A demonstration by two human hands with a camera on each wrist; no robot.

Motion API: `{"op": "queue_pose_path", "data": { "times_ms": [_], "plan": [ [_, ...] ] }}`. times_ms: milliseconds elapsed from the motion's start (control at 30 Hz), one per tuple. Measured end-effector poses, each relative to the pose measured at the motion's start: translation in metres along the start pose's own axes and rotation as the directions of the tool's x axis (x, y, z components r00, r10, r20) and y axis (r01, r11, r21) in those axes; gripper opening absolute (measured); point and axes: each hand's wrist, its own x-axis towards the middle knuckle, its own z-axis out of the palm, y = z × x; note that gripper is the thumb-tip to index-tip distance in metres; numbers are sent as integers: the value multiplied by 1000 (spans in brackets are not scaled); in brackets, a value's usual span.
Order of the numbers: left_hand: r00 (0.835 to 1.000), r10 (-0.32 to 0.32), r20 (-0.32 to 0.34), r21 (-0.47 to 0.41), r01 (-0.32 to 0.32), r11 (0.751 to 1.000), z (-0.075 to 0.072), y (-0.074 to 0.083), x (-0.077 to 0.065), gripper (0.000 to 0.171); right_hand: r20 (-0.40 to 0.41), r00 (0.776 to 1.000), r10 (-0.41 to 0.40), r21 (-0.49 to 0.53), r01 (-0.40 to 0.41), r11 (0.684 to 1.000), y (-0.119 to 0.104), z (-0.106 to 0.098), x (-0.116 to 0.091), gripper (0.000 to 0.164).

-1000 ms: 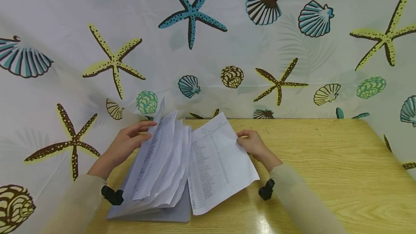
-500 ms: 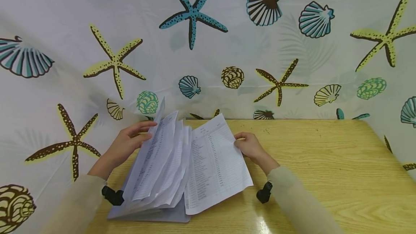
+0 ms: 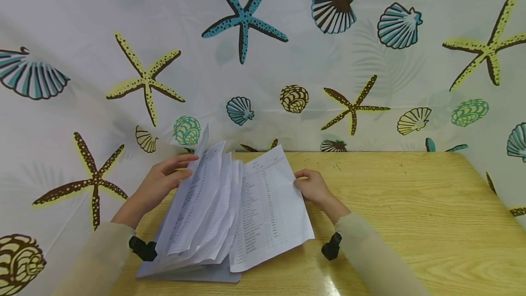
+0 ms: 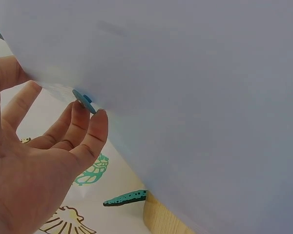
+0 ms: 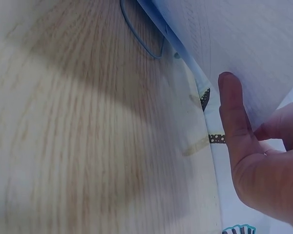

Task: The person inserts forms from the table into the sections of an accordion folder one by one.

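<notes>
A pale translucent document folder (image 3: 222, 273) stands spread on the table, with several loose printed sheets (image 3: 209, 214) fanned inside. My left hand (image 3: 158, 182) holds the raised front cover (image 4: 195, 102) by its edge, thumb on one side and fingers on the other. A small blue disc (image 4: 84, 101) on the cover lies against the fingertips. My right hand (image 3: 315, 189) pinches the right edge of a printed sheet (image 3: 269, 214), tilted at the folder's opening. This sheet's left edge overlaps the folder, so whether it reaches inside is hidden.
The wooden table (image 3: 411, 204) extends to the right. A thin blue cord (image 5: 141, 45) hangs by the folder in the right wrist view. A curtain (image 3: 271, 72) with starfish and shells stands behind and at both sides. Each wrist wears a black camera (image 3: 142, 248).
My right hand has moved slightly left and toward me, carrying the printed sheet farther over the folder. The left hand and the raised cover stay in place.
</notes>
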Motion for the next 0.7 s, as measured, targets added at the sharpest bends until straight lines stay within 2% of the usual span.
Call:
{"op": "queue_pose_path", "data": {
  "times_ms": [700],
  "plan": [
    [1000, -3, 3, -6, 3, 1000, 0, 0, -1, 47, -21, 1000, 9, 67, -8, 998, 3, 16, 0, 31]
  ]
}}
